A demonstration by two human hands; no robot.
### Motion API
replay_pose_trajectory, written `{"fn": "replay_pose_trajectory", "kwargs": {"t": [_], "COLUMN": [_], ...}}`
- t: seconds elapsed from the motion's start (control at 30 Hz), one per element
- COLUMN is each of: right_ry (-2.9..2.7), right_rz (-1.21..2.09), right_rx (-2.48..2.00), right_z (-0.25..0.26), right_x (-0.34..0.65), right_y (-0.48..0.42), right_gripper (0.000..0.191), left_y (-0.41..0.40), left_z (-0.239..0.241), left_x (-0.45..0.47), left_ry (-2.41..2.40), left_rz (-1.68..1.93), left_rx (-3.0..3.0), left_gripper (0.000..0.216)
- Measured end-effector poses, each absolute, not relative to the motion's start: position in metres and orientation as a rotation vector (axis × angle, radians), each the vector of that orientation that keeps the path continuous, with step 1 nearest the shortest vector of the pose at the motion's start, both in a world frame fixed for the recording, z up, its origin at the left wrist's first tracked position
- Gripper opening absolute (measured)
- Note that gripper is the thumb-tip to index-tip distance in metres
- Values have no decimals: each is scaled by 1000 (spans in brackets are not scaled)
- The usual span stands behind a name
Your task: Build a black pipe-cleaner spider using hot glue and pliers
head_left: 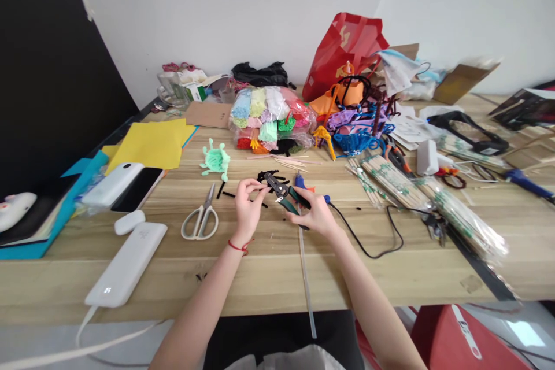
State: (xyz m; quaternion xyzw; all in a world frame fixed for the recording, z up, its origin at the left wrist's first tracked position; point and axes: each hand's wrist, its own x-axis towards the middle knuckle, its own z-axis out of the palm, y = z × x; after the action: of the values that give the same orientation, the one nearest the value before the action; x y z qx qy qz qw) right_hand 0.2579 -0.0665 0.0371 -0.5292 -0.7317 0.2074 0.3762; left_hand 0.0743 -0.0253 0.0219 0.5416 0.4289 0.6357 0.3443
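Note:
My left hand (248,208) is pinched on a short black pipe cleaner piece (261,188) above the wooden table (277,266). My right hand (314,215) is wrapped round the green handles of a pair of pliers (282,192), whose jaws point left at the black piece. A black pipe cleaner shape (267,175) and loose black scraps lie just behind the hands. A red string circles my left wrist.
White-handled scissors (200,219) lie left of my hands, a green pipe cleaner figure (215,160) behind them. A bag of coloured pipe cleaners (271,119), bamboo skewer packs (429,196), a glue stick (306,277), a black cable (373,243), power banks (126,263) and a phone (137,189) lie around.

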Motion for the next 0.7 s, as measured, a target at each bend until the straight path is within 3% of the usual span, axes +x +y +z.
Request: {"fn": "replay_pose_trajectory", "kwargs": {"t": [0.7], "right_ry": [-1834], "right_rz": [515], "right_rx": [-1356], "right_z": [32], "right_x": [257], "right_y": [-66], "right_gripper": [61], "left_y": [-25], "left_z": [21], "left_x": [74], "left_ry": [1109], "left_rz": [1621], "left_rx": [1402], "left_gripper": [27]}}
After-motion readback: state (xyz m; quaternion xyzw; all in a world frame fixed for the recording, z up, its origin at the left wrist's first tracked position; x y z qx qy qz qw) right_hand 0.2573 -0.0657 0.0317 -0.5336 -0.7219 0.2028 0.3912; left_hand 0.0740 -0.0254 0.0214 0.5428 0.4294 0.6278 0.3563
